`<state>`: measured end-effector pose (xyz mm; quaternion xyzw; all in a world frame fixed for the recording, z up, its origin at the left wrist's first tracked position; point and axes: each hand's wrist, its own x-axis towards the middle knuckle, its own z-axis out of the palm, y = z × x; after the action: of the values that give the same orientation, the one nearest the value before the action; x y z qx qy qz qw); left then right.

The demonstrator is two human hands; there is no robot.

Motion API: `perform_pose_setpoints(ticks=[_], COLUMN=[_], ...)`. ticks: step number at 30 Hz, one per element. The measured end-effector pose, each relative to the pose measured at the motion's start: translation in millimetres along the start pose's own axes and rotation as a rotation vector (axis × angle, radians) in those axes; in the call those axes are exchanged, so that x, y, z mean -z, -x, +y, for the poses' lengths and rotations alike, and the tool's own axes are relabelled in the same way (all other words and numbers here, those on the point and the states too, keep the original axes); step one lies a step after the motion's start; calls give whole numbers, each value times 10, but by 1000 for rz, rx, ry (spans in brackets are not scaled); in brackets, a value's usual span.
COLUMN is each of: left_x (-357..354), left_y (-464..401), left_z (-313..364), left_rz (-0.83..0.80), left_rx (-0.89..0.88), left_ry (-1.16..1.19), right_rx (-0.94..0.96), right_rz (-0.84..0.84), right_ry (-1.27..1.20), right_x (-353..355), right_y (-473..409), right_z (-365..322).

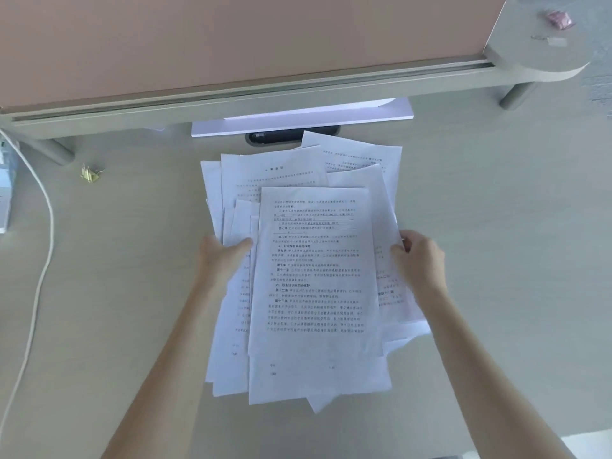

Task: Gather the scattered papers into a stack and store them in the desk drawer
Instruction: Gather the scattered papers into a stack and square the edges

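Note:
A loose, uneven pile of several white printed papers (311,276) lies in the middle of the pale desk (132,293), sheets fanned out at different angles. My left hand (222,251) grips the pile's left edge, thumb on top of the sheets. My right hand (419,256) holds the right edge, fingers curled around the sheets there. No drawer is in view.
A raised shelf (251,104) with a pink partition runs across the back; a white ream of blank paper (304,120) sits under it beside a dark cable grommet (261,138). A white cable (46,233) trails down the left. Gold binder clips (91,173) lie at left.

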<state>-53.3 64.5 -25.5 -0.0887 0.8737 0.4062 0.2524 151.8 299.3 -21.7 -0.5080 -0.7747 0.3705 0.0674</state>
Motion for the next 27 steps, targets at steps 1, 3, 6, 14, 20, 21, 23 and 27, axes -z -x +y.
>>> perform_pose_setpoints(ticks=[1, 3, 6, 14, 20, 21, 23, 27], left_x=[18, 27, 9, 147, 86, 47, 12, 140], left_y=[-36, -62, -93, -123, 8, 92, 279, 422], left_z=[-23, -30, -74, -198, -410, -426, -455, -535], left_rz=[-36, -68, -33, -160, -130, -94, -43, -81], left_rx=[-22, -80, -148, -238, -254, -275, -297, -327], left_ry=[-40, -118, -139, 182, 427, 451, 479, 444], right_rx=[2, 0, -16, 91, 140, 151, 172, 185], right_rz=[-11, -30, -62, -31, 130, 159, 197, 109], right_ry=[-14, -63, -171, -179, -184, -182, -200, -240], right_x=[0, -3, -39, -280, -564, -620, -689, -613], right_y=[-13, -30, -91, -76, 319, 394, 554, 700], right_z=[30, 55, 114, 96, 48, 40, 14, 60])
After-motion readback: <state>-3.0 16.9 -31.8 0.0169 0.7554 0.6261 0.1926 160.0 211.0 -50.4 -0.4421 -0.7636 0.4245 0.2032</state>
